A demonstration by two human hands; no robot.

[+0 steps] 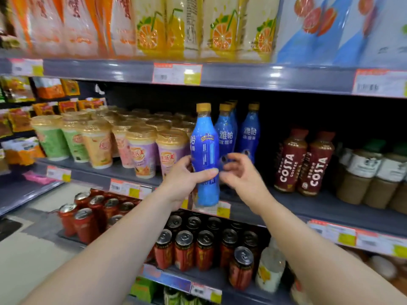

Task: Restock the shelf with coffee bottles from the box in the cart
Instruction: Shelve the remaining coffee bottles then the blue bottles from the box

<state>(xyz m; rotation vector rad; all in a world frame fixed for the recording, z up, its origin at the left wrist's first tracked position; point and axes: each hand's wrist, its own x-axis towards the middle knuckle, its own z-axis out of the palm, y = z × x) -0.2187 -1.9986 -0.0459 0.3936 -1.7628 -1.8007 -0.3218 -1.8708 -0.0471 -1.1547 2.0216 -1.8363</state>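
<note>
blue plastic, gold cap: the coffee bottle (205, 155) stands upright in the left hand (187, 179), whose fingers and thumb wrap its lower half, holding it at the front edge of the middle shelf (308, 208), just left of the matching blue bottles (237, 133) already standing there. the right hand (240, 172) hovers beside it with loosely curled fingers, holding nothing. the risk, as i judge it, is crowding: the milk tea cups (141, 148) sit close on the left, so a careless push inward could nudge a cup or tip a standing bottle. the box and cart are out of view.
</note>
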